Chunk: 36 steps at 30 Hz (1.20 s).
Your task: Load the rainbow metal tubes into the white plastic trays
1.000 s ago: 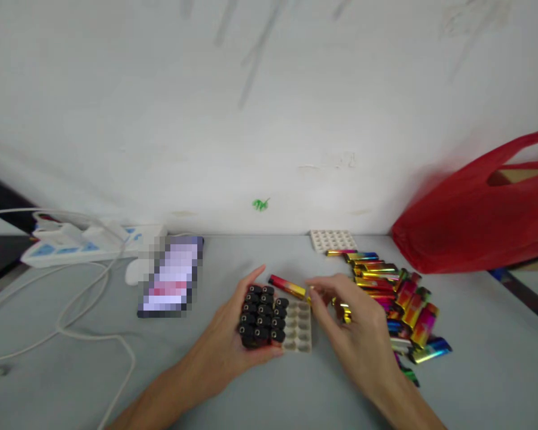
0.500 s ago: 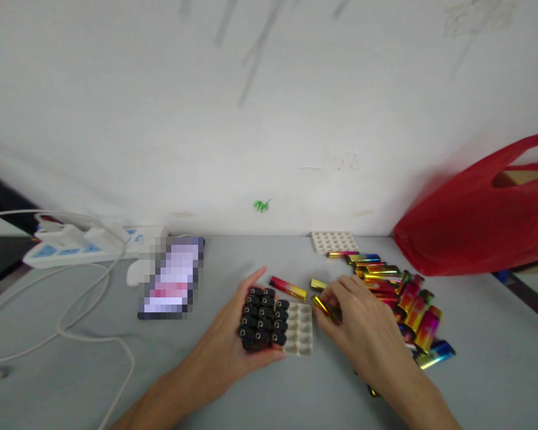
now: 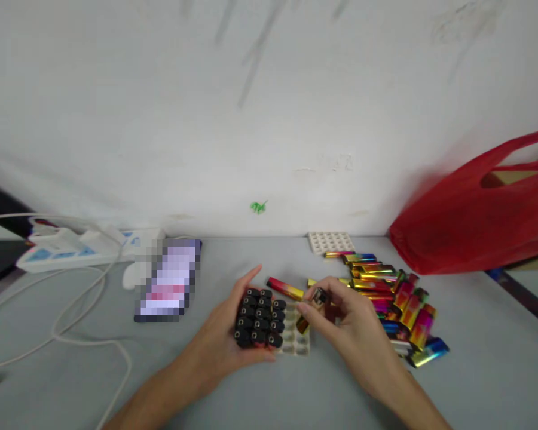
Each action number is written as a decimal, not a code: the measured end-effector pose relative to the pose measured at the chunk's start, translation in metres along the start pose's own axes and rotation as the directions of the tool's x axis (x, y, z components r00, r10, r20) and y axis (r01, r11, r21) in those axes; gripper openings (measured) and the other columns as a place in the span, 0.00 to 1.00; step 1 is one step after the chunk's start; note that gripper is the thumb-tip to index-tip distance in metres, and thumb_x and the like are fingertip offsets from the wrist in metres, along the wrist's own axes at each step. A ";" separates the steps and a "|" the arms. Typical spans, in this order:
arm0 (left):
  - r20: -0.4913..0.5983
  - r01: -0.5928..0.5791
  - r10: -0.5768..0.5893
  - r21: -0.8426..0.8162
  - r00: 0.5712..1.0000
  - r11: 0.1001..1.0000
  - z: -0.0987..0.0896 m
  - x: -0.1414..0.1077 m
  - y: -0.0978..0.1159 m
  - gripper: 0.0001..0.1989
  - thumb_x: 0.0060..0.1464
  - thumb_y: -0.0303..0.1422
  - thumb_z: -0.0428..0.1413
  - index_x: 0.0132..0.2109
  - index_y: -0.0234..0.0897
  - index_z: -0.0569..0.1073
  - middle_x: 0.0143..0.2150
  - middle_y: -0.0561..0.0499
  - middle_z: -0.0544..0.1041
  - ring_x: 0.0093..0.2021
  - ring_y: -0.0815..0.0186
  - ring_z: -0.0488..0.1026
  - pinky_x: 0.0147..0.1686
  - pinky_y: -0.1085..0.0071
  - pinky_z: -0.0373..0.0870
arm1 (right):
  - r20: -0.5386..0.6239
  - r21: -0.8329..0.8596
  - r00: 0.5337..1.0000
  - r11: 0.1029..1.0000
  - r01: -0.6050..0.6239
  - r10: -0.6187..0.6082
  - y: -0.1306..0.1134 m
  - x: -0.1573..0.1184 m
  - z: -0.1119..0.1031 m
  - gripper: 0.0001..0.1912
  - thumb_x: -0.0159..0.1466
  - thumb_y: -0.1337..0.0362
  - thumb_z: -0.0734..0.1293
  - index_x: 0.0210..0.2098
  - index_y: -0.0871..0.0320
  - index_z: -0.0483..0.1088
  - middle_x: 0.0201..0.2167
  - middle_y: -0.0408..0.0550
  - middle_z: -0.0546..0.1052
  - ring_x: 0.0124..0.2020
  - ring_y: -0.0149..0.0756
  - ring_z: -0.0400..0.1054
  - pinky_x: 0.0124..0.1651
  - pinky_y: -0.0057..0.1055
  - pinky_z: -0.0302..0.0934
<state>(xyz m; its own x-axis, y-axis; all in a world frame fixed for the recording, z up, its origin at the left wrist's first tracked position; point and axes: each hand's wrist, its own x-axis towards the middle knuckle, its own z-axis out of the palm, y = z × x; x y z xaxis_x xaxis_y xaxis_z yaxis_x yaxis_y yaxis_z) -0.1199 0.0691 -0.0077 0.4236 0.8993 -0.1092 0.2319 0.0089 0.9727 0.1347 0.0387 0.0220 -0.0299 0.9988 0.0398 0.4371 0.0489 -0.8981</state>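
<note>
My left hand (image 3: 224, 325) curves around the left side of a pale tray with small pockets (image 3: 302, 347) and the upright black-ended tubes (image 3: 260, 313) standing in its left part. The thumb and fingers press against the outer tubes. Over the tray's right edge, my right hand (image 3: 347, 319) pinches one gold metallic tube (image 3: 302, 325), its dark end tilted up. Just behind the tray lies a red-to-yellow tube (image 3: 284, 288). Another yellow tube (image 3: 311, 282) is partly hidden behind my right hand.
Several shiny multicoloured tubes (image 3: 406, 295) lie in a pile right of my right hand. A second pocketed tray (image 3: 330, 242) sits by the wall. A red bag (image 3: 470, 221) stands at the right. On the left are a phone (image 3: 170, 280), a power strip (image 3: 89, 251) and white cables (image 3: 56, 322).
My right hand has moved slightly left to the tray's edge. The gold tube in it has turned from lying slanted to more upright, its dark end now facing up.
</note>
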 end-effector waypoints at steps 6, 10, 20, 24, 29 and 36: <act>0.160 -0.052 0.060 -0.056 0.985 0.997 -0.009 0.002 -0.005 0.63 0.41 0.32 0.83 0.78 0.60 0.60 0.66 0.47 0.78 0.60 0.47 0.82 0.61 0.51 0.80 | 0.008 -0.008 0.998 0.998 0.058 -0.058 -0.002 0.001 0.002 0.14 0.76 0.50 0.69 0.42 0.53 0.79 0.36 0.43 0.78 0.35 0.38 0.70 0.38 0.33 0.60; 0.145 -0.075 0.084 -0.067 0.986 0.995 -0.014 0.002 -0.009 0.62 0.42 0.32 0.83 0.78 0.61 0.60 0.73 0.46 0.71 0.65 0.47 0.78 0.66 0.49 0.76 | -0.099 -0.251 0.991 0.966 0.063 -0.091 0.003 0.001 -0.002 0.20 0.80 0.49 0.63 0.36 0.54 0.74 0.29 0.42 0.73 0.30 0.38 0.66 0.35 0.35 0.53; 0.084 -0.112 0.115 -0.045 0.990 0.993 -0.036 0.002 0.008 0.51 0.57 0.28 0.72 0.79 0.58 0.57 0.71 0.44 0.74 0.69 0.51 0.75 0.76 0.42 0.64 | -0.033 -0.383 0.999 0.923 0.022 -0.037 0.015 0.006 -0.008 0.10 0.76 0.57 0.69 0.54 0.51 0.74 0.30 0.39 0.77 0.30 0.41 0.71 0.36 0.36 0.57; 0.093 -0.129 0.133 -0.050 0.987 0.990 -0.029 -0.002 0.008 0.50 0.57 0.22 0.64 0.80 0.55 0.55 0.72 0.43 0.72 0.71 0.52 0.73 0.77 0.42 0.62 | -0.142 -0.516 0.975 0.854 0.074 -0.171 0.017 0.006 -0.009 0.11 0.73 0.65 0.69 0.54 0.51 0.75 0.40 0.46 0.80 0.42 0.47 0.75 0.45 0.40 0.64; 0.099 -0.118 0.116 0.014 0.988 0.993 -0.012 -0.009 0.006 0.59 0.53 0.24 0.70 0.82 0.56 0.49 0.78 0.41 0.65 0.77 0.46 0.66 0.79 0.40 0.56 | -0.161 -0.781 0.943 0.622 0.059 -0.292 0.031 0.010 -0.013 0.10 0.70 0.67 0.71 0.51 0.56 0.78 0.51 0.59 0.76 0.54 0.61 0.69 0.57 0.55 0.63; -0.136 -0.030 0.028 -0.009 0.990 1.000 0.011 -0.008 -0.001 0.69 0.47 0.37 0.80 0.82 0.56 0.44 0.71 0.40 0.70 0.71 0.42 0.72 0.71 0.40 0.69 | -0.136 -0.840 0.950 0.541 0.039 -0.280 0.044 0.013 -0.011 0.07 0.71 0.62 0.76 0.47 0.53 0.77 0.53 0.59 0.76 0.53 0.61 0.67 0.48 0.49 0.59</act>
<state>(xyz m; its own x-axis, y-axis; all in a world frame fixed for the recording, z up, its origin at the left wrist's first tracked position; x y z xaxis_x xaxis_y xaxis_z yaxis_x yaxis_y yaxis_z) -0.1134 0.0575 -0.0097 0.3074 0.9501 -0.0528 0.2109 -0.0139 0.9774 0.1636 0.0543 -0.0117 -0.0287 0.9366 0.3491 0.9904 0.0738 -0.1166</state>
